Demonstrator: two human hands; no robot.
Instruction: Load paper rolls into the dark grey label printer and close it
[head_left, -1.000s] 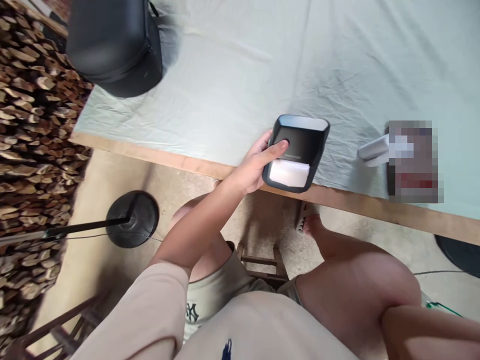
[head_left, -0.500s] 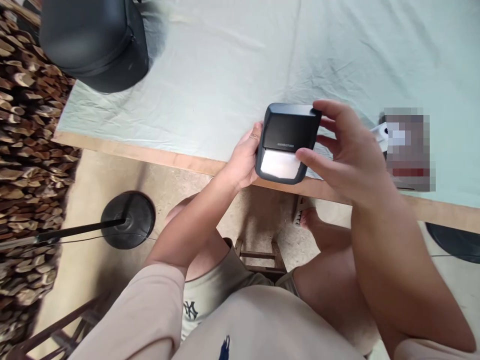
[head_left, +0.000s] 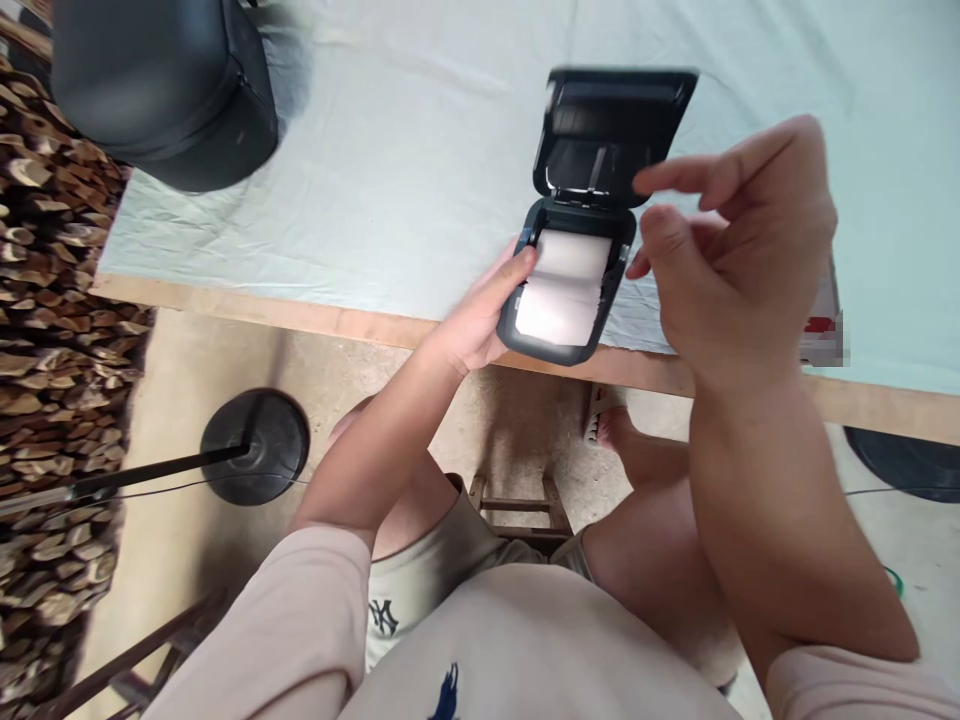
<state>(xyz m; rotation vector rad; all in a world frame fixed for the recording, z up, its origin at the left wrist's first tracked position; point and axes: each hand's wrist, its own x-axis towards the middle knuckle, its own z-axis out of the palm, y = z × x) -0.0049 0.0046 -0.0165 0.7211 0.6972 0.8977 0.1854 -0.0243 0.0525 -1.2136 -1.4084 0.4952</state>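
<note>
The left hand (head_left: 472, 325) grips the small printer (head_left: 562, 300) over the table edge (head_left: 337, 320), lid (head_left: 615, 130) up, paper roll (head_left: 562, 290) exposed. The right hand (head_left: 735, 260) hovers beside it, fingers loose, holding nothing. Risk: the one-handed hold slips and the printer drops past the table edge.

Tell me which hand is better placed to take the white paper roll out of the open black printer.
Probably the right hand: it hovers free beside the white paper roll. The left hand grips the small black plastic printer.
</note>
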